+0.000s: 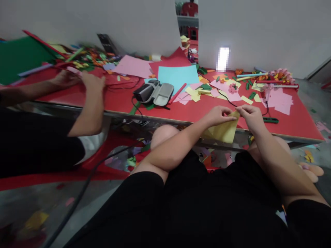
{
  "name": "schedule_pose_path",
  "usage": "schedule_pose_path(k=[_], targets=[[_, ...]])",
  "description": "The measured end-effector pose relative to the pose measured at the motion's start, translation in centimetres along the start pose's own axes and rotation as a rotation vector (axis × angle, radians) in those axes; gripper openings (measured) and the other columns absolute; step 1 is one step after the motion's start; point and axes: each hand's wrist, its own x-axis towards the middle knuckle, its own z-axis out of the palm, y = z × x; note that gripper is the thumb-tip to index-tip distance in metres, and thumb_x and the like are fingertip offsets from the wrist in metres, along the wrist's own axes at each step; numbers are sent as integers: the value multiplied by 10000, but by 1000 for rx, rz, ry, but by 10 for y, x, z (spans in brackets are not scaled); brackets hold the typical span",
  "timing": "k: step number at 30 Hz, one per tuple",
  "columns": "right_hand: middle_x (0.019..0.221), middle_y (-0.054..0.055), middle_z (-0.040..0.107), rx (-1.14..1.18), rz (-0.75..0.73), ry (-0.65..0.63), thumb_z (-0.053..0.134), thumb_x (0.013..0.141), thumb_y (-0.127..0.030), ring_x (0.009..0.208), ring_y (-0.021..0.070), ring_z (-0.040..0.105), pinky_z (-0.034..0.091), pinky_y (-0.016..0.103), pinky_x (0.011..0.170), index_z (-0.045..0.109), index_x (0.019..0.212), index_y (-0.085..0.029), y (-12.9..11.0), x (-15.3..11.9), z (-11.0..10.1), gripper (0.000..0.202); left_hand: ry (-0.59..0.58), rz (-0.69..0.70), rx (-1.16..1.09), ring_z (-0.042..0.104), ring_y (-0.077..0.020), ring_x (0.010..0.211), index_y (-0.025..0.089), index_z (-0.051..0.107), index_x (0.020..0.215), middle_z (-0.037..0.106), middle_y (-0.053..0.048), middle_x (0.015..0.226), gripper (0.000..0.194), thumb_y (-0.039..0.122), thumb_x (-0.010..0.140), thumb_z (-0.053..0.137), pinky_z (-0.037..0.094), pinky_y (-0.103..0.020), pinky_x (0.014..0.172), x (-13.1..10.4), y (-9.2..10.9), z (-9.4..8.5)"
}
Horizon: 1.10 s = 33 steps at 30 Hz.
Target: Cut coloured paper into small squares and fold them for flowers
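A sheet of yellow paper [223,132] hangs at the front edge of the red table, over my lap. My left hand [219,116] pinches its upper edge between thumb and fingers. Close beside it, my right hand [250,115] grips the paper's upper right corner with its fingertips. The two hands are nearly touching. Behind them on the table are pink sheets [227,90] and small yellow pieces [195,93]. A green-handled tool [270,120] lies just right of my right hand.
An open black and grey case [162,94] and a light blue sheet [178,78] are on the table. At the left, another person's hands [90,82] work with pink paper. A black cable [82,189] crosses the lower left. Paper scraps litter the floor.
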Motion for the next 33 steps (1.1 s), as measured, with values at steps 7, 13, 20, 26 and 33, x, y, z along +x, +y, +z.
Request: schedule_pose_path(k=[7,13,20,26,33], targets=[[884,55,842,106,93,-21,1053,709,-834,831,251,729,622,409,792,880,923,-276,-2,5,4,621,17,-82,-181,627,-159,714,187,874,864,778,-42,811,477,641,897,1020,407,-299,650,2,-9,3],[925,82,883,78,237,-275,1164,614,-780,885,305,814,671,416,781,873,925,-262,-8,-5,-3,671,225,-62,-523,801,-213,873,177,879,1022,903,-97,1021,634,706,777,1127,615,-304,780,14,-14,0],[816,74,830,-57,330,-301,1084,659,-900,661,229,700,526,349,564,831,851,-243,-7,-8,-8,730,444,-21,-641,804,-196,881,205,841,942,886,-54,974,399,530,944,1072,652,-300,831,18,-4,-22],[839,76,834,-127,332,-397,1037,733,-890,683,237,708,533,348,570,843,887,-258,-5,-10,-8,678,663,-35,-619,730,-138,833,198,832,876,730,5,791,300,326,1113,964,622,-243,836,11,16,-43],[848,64,850,-119,303,-426,1028,740,-900,699,241,709,555,364,610,853,903,-266,-4,-11,-6,678,702,-3,-567,761,-169,954,207,869,848,783,-12,852,253,285,1056,990,638,-275,918,5,19,-52]])
